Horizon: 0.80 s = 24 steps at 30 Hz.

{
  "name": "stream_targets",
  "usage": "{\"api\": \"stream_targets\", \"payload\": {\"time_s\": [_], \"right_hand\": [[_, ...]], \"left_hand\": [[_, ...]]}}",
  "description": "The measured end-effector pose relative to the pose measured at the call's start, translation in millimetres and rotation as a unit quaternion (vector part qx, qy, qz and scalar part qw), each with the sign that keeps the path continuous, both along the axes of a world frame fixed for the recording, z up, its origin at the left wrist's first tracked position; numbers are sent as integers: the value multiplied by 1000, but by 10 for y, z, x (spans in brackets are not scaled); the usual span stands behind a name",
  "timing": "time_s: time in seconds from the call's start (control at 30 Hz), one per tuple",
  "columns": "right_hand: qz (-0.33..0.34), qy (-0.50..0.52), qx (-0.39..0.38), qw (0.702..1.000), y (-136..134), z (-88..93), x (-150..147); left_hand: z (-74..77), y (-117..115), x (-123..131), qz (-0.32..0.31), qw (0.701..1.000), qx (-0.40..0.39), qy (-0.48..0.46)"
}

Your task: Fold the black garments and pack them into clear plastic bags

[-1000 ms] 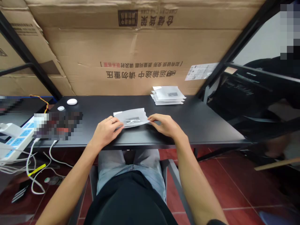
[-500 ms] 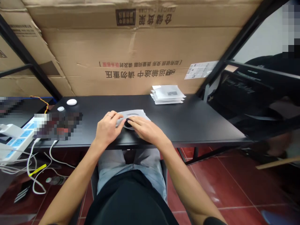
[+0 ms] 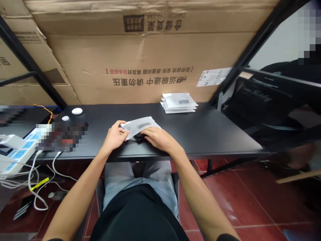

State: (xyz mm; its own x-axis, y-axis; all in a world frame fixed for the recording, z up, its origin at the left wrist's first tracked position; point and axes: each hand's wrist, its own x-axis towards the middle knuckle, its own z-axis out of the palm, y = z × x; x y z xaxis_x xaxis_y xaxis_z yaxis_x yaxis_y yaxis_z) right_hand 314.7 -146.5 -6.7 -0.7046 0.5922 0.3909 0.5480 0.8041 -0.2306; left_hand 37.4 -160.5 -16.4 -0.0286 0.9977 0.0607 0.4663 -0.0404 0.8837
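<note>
A seated person works at a black desk [image 3: 213, 130]. The left hand [image 3: 114, 137] pinches the left edge of a translucent white pouch [image 3: 141, 125], lifted slightly off the desk's near edge. The right hand [image 3: 156, 139] lies with fingers close together and tips under the pouch at a small dark item [image 3: 138, 136]; whether they grip it I cannot tell. This pouch seems mid-handling, while a stack of pouches [image 3: 178, 102] waits at the back. A large cardboard box [image 3: 150, 60] stands behind, a power strip [image 3: 17, 154] lies left, and below is a red tile floor [image 3: 238, 201].
</note>
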Motion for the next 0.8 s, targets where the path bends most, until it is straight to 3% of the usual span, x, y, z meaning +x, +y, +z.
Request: {"api": "stream_targets", "payload": {"time_s": [0.1, 0.2, 0.37, 0.47, 0.57, 0.63, 0.8], "right_hand": [[68, 58, -74, 993, -51, 108, 138], [110, 92, -134, 981, -101, 195, 220], [122, 109, -172, 971, -122, 271, 299], [97, 102, -163, 977, -102, 292, 372], [73, 92, -150, 982, -69, 295, 468], [53, 88, -139, 985, -32, 275, 543], [-14, 94, -102, 990, 95, 158, 719]], "left_hand": [[44, -12, -62, -5, 998, 17, 56], [96, -10, -192, 28, 983, 55, 171], [207, 132, -563, 103, 904, 43, 413], [292, 284, -702, 138, 867, 27, 479], [326, 420, -581, 163, 856, 77, 485], [291, 488, -364, 147, 869, 96, 462], [79, 675, 158, 73, 911, -50, 403]]}}
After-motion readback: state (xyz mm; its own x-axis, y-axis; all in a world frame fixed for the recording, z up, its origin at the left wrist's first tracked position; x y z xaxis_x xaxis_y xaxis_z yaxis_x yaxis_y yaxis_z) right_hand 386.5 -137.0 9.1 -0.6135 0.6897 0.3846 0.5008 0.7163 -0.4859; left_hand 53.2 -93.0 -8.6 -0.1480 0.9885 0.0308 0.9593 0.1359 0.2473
